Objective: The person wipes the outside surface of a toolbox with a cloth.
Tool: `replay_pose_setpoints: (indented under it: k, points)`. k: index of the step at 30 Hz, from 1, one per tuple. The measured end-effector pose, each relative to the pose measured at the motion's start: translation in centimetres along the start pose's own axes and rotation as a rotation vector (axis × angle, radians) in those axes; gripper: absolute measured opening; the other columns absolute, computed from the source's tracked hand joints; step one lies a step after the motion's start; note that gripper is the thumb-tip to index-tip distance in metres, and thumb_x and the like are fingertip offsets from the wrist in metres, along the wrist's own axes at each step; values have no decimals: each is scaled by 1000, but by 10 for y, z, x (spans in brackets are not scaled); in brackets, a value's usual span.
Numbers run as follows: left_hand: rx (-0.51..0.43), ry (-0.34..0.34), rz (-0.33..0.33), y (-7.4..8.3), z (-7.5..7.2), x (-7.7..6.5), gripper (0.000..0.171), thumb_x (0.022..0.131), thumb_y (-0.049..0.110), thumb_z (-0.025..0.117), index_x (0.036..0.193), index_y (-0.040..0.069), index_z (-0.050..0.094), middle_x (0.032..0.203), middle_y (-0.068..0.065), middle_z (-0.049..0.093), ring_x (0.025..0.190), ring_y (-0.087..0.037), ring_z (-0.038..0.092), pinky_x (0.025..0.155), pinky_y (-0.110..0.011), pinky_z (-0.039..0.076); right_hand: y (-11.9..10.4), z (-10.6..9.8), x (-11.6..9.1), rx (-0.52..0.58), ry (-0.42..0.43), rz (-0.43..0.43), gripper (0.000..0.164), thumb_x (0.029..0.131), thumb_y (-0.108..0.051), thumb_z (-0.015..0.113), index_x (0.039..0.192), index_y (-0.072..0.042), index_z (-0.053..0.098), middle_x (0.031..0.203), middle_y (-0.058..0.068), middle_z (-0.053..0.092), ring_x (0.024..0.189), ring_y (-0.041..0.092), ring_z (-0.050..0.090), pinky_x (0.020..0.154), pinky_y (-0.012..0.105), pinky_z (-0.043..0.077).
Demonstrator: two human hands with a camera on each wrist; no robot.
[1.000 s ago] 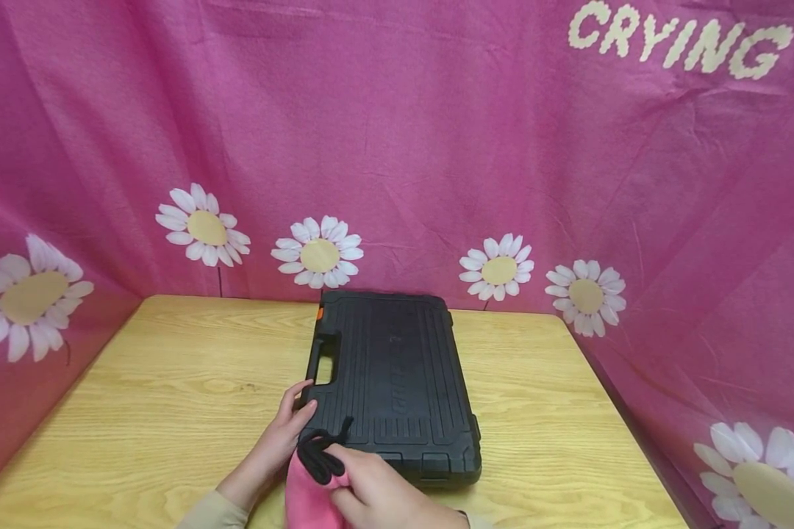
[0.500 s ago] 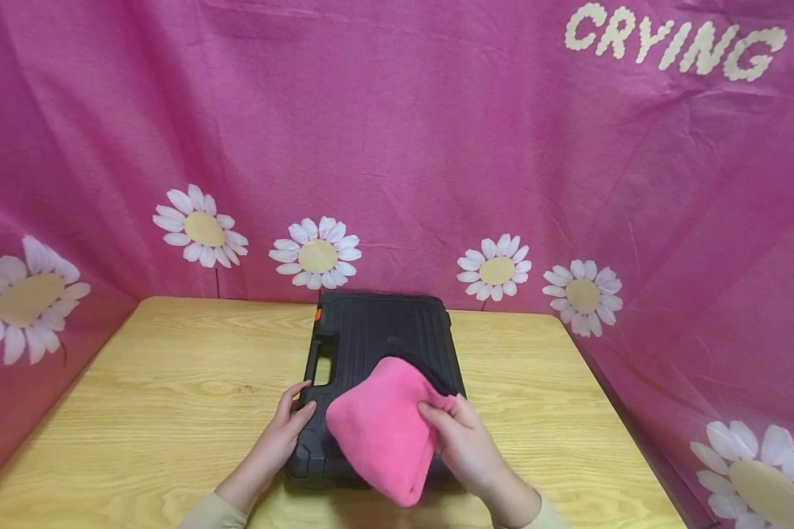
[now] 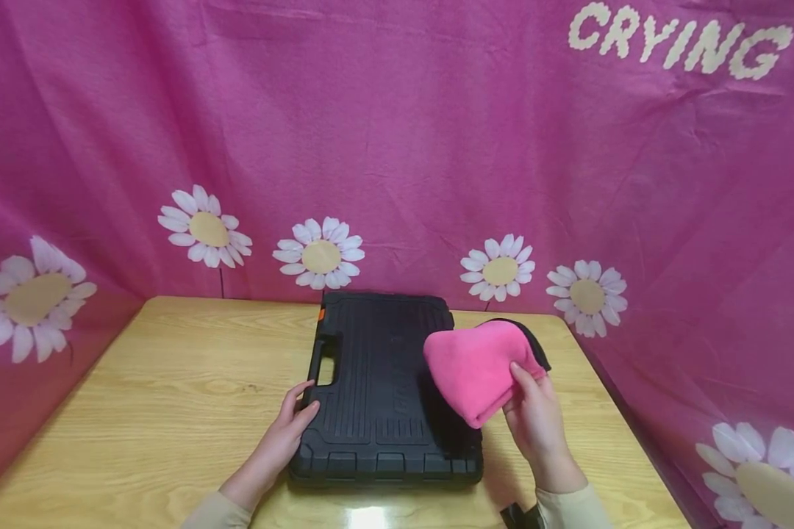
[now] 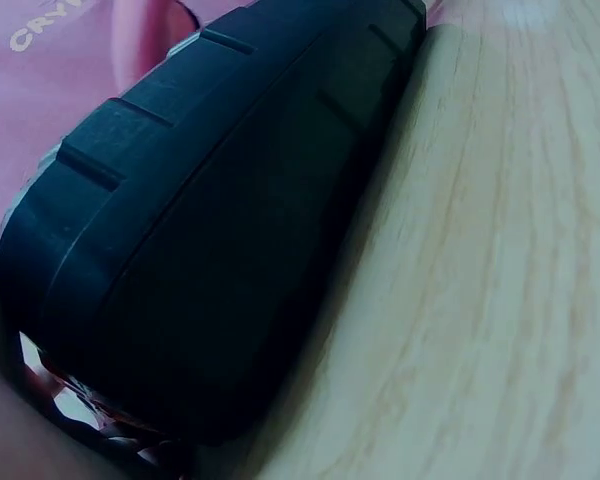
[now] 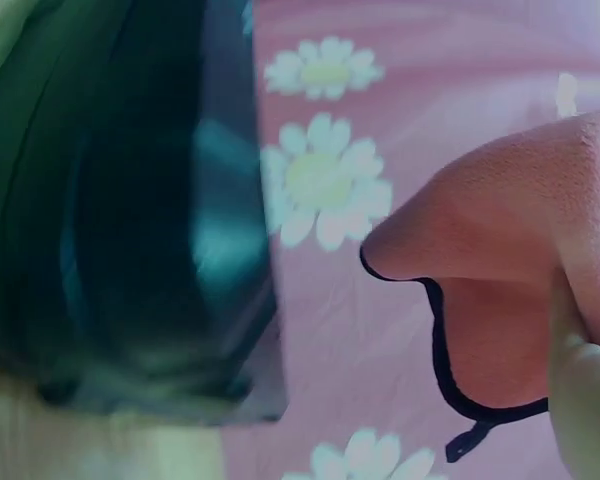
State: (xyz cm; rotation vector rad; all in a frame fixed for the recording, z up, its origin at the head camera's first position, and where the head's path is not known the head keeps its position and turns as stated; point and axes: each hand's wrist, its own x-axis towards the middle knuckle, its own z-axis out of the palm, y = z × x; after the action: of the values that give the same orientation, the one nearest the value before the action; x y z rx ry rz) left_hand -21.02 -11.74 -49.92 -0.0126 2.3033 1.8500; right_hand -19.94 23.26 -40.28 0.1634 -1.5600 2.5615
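A black hard plastic case (image 3: 377, 382) lies flat on the wooden table, its handle opening toward the left. My left hand (image 3: 284, 426) grips the case's left edge near the front corner, thumb on top; the left wrist view shows the case's side wall (image 4: 230, 180) close up. My right hand (image 3: 539, 415) pinches a folded pink cloth (image 3: 473, 364) with black trim, held up over the right side of the case. In the right wrist view, the cloth (image 5: 490, 220) droops from the hand, with a small black loop at its edge.
The wooden table (image 3: 198, 375) extends on both sides of the case. A pink curtain (image 3: 397, 147) with printed daisies and lettering surrounds it. An orange latch (image 3: 321, 314) sits at the case's far left. A small black object (image 3: 519, 516) shows beside the right sleeve.
My right hand has carried the pink cloth from the front left of the case, across its top, to its right side. The left hand and the case stay where they were.
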Motion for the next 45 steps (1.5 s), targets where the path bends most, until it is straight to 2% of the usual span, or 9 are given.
replay_pose_setpoints:
  k: [3, 9, 18, 24, 27, 31, 33, 38, 45]
  points:
    - [7, 0, -5, -1, 0, 1, 55, 101, 43, 44, 149, 23, 25, 141, -24, 39, 125, -38, 47, 102, -59, 35, 3, -15, 4, 36, 50, -27, 17, 105, -13, 38, 121, -9, 41, 103, -4, 58, 93, 6, 61, 81, 22, 54]
    - [17, 8, -2, -2, -1, 2, 57, 101, 44, 44, 149, 22, 25, 140, -25, 38, 124, -38, 47, 102, -59, 35, 12, -40, 9, 152, 44, -70, 24, 105, -11, 33, 128, -9, 39, 119, -1, 52, 112, 6, 58, 96, 23, 49]
    - [-36, 11, -4, -3, 3, 1, 56, 101, 41, 46, 149, 22, 26, 133, -21, 42, 117, -30, 53, 99, -47, 41, 21, -62, 14, 263, 72, -50, 24, 104, -11, 37, 128, -9, 41, 121, 0, 54, 118, 8, 56, 101, 25, 45]
    - [-20, 21, -35, -1, 2, 0, 62, 99, 45, 48, 151, 20, 24, 139, -25, 38, 123, -38, 48, 103, -55, 36, 24, -69, 13, 361, 100, 10, 23, 104, -10, 37, 126, -10, 44, 122, 0, 56, 120, 6, 56, 101, 24, 45]
    - [-21, 24, -44, 1, 1, 0, 68, 98, 45, 50, 151, 16, 21, 143, -27, 32, 125, -41, 45, 103, -57, 35, 25, -71, 12, 389, 112, 17, 23, 104, -9, 36, 126, -10, 44, 123, 0, 57, 120, 6, 55, 101, 24, 45]
    - [10, 66, -57, 3, 1, -2, 75, 95, 43, 56, 151, 9, 21, 148, -28, 30, 132, -44, 39, 107, -59, 32, 26, -72, 12, 384, 107, 17, 24, 104, -10, 36, 128, -10, 41, 125, 0, 56, 121, 6, 55, 101, 23, 45]
    - [36, 92, -63, 5, 1, -5, 77, 93, 43, 59, 149, 4, 23, 147, -28, 34, 134, -44, 37, 108, -59, 31, 27, -72, 11, 390, 99, 19, 25, 105, -10, 35, 129, -10, 40, 125, 0, 56, 121, 6, 55, 101, 24, 45]
    - [114, 115, -55, 10, 4, -14, 85, 89, 45, 65, 145, -5, 26, 143, -30, 40, 132, -43, 40, 108, -59, 32, 31, -71, 7, 413, 71, -2, 23, 104, -8, 34, 124, -8, 46, 121, 1, 59, 118, 8, 58, 101, 24, 45]
    - [158, 112, -47, 10, 7, -19, 89, 86, 47, 69, 145, -5, 26, 143, -29, 40, 132, -42, 41, 105, -56, 35, 33, -71, 4, 396, 45, -53, 25, 105, -7, 33, 124, -8, 48, 119, 3, 62, 118, 10, 59, 101, 26, 46]
